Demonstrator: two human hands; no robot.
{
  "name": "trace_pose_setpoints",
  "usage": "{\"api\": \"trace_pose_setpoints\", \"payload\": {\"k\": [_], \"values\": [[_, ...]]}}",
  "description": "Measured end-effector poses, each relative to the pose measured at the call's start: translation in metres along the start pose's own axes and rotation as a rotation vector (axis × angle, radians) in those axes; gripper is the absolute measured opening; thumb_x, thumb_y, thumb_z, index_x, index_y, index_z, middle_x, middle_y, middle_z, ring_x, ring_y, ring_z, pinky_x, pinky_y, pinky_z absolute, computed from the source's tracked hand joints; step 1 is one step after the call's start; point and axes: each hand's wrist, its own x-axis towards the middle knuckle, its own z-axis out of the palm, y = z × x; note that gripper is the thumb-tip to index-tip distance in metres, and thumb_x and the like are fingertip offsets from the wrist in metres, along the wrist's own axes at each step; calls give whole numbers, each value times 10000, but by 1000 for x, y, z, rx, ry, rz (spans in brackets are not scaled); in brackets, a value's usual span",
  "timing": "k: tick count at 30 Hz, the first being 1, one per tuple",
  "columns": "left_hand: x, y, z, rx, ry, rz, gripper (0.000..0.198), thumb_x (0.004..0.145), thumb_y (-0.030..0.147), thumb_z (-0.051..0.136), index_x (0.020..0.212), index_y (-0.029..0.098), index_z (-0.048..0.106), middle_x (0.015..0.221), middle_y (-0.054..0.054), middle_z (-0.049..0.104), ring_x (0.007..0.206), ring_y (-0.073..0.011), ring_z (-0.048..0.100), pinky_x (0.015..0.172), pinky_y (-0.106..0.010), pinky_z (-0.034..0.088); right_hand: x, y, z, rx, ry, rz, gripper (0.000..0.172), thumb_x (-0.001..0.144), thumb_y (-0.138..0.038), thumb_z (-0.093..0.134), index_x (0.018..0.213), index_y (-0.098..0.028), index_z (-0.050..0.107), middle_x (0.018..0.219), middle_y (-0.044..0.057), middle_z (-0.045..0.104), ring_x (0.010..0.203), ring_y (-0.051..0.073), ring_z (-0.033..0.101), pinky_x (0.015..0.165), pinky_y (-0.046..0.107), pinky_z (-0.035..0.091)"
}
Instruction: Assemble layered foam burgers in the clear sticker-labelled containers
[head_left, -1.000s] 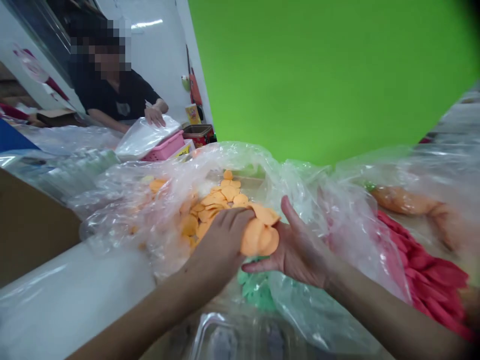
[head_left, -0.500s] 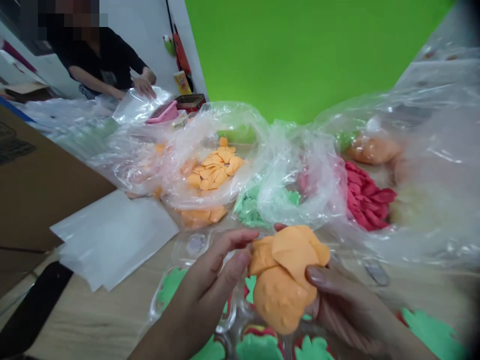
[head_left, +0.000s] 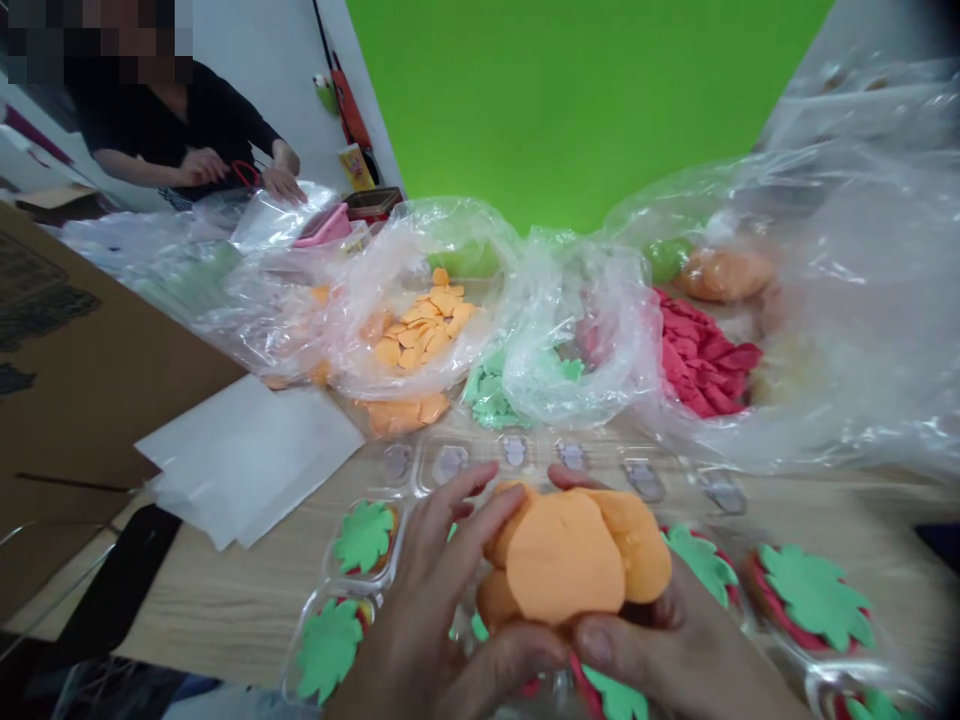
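Observation:
Between my two hands is a small bunch of orange foam toy bun pieces [head_left: 566, 560], with a smooth, flat round face turned up toward me. My left hand [head_left: 431, 600] curls round their left side, thumb below and fingers above. On the other side, my right hand [head_left: 690, 650] grips them with its thumb at the lower edge. Beneath and around the hands stand clear plastic boxes [head_left: 289, 655] holding stacked toy burger layers, topped with green leaf-shaped pieces [head_left: 814, 595] over red ones. Several of these boxes are partly hidden by my hands.
Behind lie open clear bags with flat orange pieces [head_left: 427, 325], green pieces [head_left: 491, 392] and red pieces [head_left: 701, 355]. White sheets [head_left: 247, 450] lie at left beside a cardboard box [head_left: 90, 400]. A person in a black top [head_left: 172, 120] handles clear plastic at the far left.
The orange pieces have been turned, so a smooth round face now shows instead of the bumpy one. My left hand has closed onto them. The view has shifted, showing more boxes.

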Motion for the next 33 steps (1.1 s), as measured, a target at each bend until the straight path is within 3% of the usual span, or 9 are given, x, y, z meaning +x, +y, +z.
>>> {"api": "trace_pose_setpoints", "payload": {"k": [5, 10, 12, 15, 18, 20, 24, 29, 33], "values": [[5, 7, -8, 55, -136, 174, 568, 724, 454, 577, 1247, 450, 356, 1324, 7, 376, 1197, -277, 355, 991, -411, 319, 1, 0, 1, 35, -135, 14, 622, 661, -247, 710, 1206, -298, 415, 1021, 18, 632, 943, 187, 598, 823, 312, 456], [14, 2, -13, 42, -202, 146, 464, 777, 327, 575, 1198, 423, 405, 1256, 11, 448, 1162, -229, 415, 965, -364, 370, 4, 0, -1, 66, -216, 83, 514, 664, -166, 697, 1123, -244, 478, 923, -2, 641, 819, 115, 613, 725, 208, 451], [14, -5, -10, 31, -204, 152, 522, 762, 313, 596, 1223, 410, 369, 1269, 0, 435, 1176, -234, 405, 970, -374, 369, 5, 2, -3, 50, -178, 84, 458, 673, -167, 691, 1086, -225, 502, 904, 0, 643, 771, 94, 613, 684, 180, 455], [13, -14, -2, 2, -220, 214, 738, 685, 363, 665, 1301, 381, 260, 1378, -37, 298, 1254, -290, 298, 989, -428, 344, 8, 4, -4, 13, -45, 104, 427, 697, -257, 681, 1085, -211, 508, 923, 22, 638, 736, 106, 620, 620, 182, 482], [13, -15, 1, -61, -242, 119, 762, 690, 345, 660, 1313, 377, 223, 1429, -31, 195, 1301, -294, 196, 1022, -461, 285, 12, 0, -1, -48, 81, 96, 416, 717, -297, 664, 1096, -221, 510, 985, 35, 621, 802, 131, 619, 679, 218, 511], [15, -13, -2, -205, -243, -54, 617, 758, 271, 594, 1278, 384, 281, 1404, -11, 263, 1286, -253, 251, 1032, -434, 279, 15, -5, 2, -52, 99, 92, 411, 718, -283, 664, 1099, -234, 518, 1025, 41, 610, 867, 159, 611, 733, 260, 519], [21, -15, -9, -837, -234, -258, 516, 790, 218, 523, 1255, 339, 337, 1293, -16, 446, 1156, -204, 453, 946, -328, 397, 16, -12, 3, 15, 96, 92, 523, 735, -239, 644, 1214, -302, 442, 1115, 50, 579, 919, 209, 605, 705, 336, 549], [20, -16, -10, -1355, -129, -214, 438, 758, 189, 448, 1186, 281, 461, 1118, 10, 590, 1012, -163, 559, 893, -287, 439, 7, -12, -5, 50, 59, 58, 648, 726, -223, 645, 1286, -363, 350, 1110, 54, 586, 882, 210, 615, 676, 348, 555], [19, -10, -11, -1546, -175, -216, 318, 798, 251, 362, 1038, 242, 571, 1060, 7, 627, 1049, -179, 540, 946, -328, 396, -2, -12, -2, 136, 175, 56, 624, 670, -240, 691, 1209, -399, 419, 1040, 46, 616, 814, 214, 626, 608, 342, 547]]}}
